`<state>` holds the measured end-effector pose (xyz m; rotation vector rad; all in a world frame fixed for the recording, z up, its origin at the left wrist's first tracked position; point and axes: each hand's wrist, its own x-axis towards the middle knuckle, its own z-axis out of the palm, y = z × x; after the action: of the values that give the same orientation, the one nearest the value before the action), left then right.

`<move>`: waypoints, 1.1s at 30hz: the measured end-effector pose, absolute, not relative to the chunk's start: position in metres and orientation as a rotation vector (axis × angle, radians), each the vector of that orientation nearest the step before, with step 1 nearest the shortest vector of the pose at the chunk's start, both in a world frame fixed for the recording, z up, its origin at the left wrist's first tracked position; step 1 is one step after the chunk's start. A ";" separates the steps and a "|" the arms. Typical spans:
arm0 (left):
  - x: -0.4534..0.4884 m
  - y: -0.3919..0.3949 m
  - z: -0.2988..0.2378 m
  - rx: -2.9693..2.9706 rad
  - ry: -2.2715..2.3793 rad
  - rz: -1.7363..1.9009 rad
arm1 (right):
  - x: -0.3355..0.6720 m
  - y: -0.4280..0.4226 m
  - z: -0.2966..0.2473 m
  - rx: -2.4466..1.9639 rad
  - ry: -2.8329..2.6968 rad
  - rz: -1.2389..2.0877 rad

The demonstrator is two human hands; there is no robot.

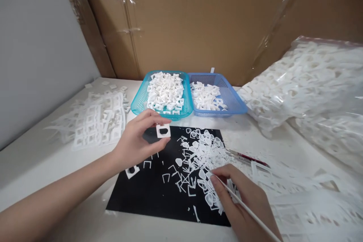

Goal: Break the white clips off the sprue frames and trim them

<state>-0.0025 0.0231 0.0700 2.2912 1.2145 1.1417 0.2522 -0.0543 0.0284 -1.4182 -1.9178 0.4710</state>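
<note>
Between the thumb and fingers of my left hand is a small white square piece with a rounded hole, held above a black mat. My right hand grips a thin white stick like a pen; its tip is near a heap of white scraps on the mat's right side. The scraps are thin bent strips and small rounded bits. Another white square piece lies on the mat below my left wrist.
Behind the mat stand a teal basket and a blue basket, both holding white pieces. White sheets lie left. Red-handled tweezers, more sheets and filled plastic bags are right. Cardboard rises behind.
</note>
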 end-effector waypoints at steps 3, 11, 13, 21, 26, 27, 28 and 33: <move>-0.006 0.047 0.069 2.553 1.312 1.116 | 0.252 -0.055 0.028 -1.402 -1.927 0.451; -0.048 0.064 0.061 2.538 1.842 0.828 | 0.253 -0.058 0.025 -1.343 -1.923 0.443; -0.059 0.038 0.055 2.518 1.802 0.668 | 0.252 -0.059 0.024 -1.303 -1.900 0.471; -0.037 -0.017 0.033 1.868 1.499 0.590 | 0.241 -0.060 0.032 -1.216 -1.789 0.639; 0.015 -0.019 0.023 0.900 0.722 0.711 | 0.237 -0.061 0.035 -1.108 -1.718 0.720; 0.023 -0.020 0.021 0.781 0.619 0.682 | 0.237 -0.062 0.036 -1.079 -1.722 0.716; 0.030 -0.021 0.018 0.704 0.544 0.648 | 0.237 -0.062 0.036 -1.047 -1.730 0.705; 0.043 -0.025 0.010 0.617 0.398 0.579 | 0.235 -0.062 0.041 -0.909 -1.769 0.696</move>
<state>0.0430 -0.0250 0.0097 0.6172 0.3977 0.5795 0.2350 -0.0625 0.0411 -0.9091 -1.7688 0.6960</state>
